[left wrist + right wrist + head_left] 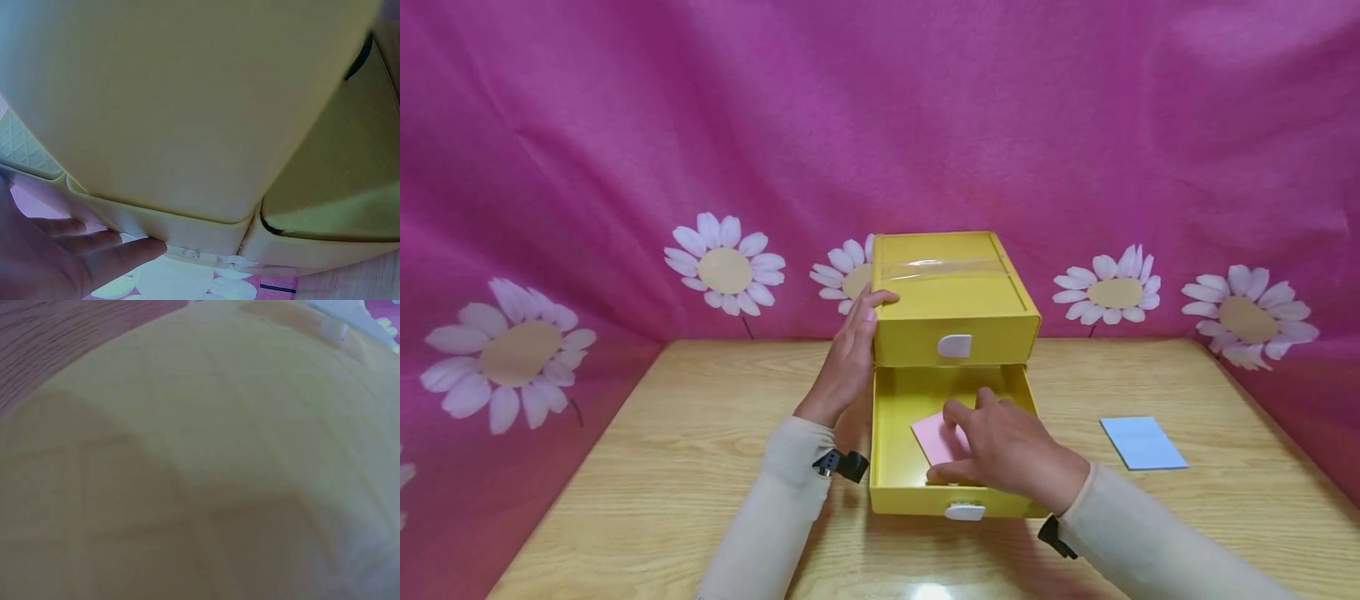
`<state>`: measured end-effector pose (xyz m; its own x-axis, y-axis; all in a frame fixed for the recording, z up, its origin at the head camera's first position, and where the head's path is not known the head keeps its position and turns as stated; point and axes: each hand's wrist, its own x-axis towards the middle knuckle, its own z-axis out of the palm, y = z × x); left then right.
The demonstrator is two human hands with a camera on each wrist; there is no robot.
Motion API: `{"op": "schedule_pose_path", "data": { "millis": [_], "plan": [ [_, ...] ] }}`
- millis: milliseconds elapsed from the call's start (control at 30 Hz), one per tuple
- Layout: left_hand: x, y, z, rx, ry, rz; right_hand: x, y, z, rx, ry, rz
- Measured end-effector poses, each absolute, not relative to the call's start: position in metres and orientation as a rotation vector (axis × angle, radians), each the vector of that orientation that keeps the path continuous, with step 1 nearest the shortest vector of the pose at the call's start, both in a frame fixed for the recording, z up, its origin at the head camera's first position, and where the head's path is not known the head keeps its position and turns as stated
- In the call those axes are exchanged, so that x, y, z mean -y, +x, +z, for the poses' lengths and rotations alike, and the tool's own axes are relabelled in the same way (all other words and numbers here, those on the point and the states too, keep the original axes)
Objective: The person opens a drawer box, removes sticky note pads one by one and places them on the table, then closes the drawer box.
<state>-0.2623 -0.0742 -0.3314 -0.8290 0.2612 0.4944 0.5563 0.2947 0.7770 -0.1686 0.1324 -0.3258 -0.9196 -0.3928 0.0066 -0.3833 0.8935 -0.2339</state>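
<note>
A yellow two-drawer box (pixel 955 292) stands on the table with its lower drawer (pixel 895 450) pulled out. My left hand (pixel 847 358) rests along the box's left side, one finger reaching over the top edge. In the left wrist view its fingers (pixel 125 257) lie straight against the box. My right hand (pixel 1011 446) is inside the lower drawer, with thumb and fingers bent around a pink sticky note pad (pixel 934 440). Part of the pad is hidden under that hand. The right wrist view shows the drawer's patterned yellow side (pixel 206 444) close up, without the hand.
A blue sticky note pad (pixel 1144 443) lies on the wooden table (pixel 700 450) to the right of the box. The upper drawer (pixel 992 340), with a white tab, is closed. Behind the table hangs a pink cloth (pixel 880 125) with daisies.
</note>
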Motion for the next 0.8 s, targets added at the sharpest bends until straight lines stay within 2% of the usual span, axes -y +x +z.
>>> {"op": "schedule_pose_path", "data": {
  "millis": [800],
  "plan": [
    [0.0762,-0.2649,-0.3334,2.254,-0.779,-1.527,-0.1281,-0.1681,-0.3299,-3.084,-0.627,-0.203]
  ]
}}
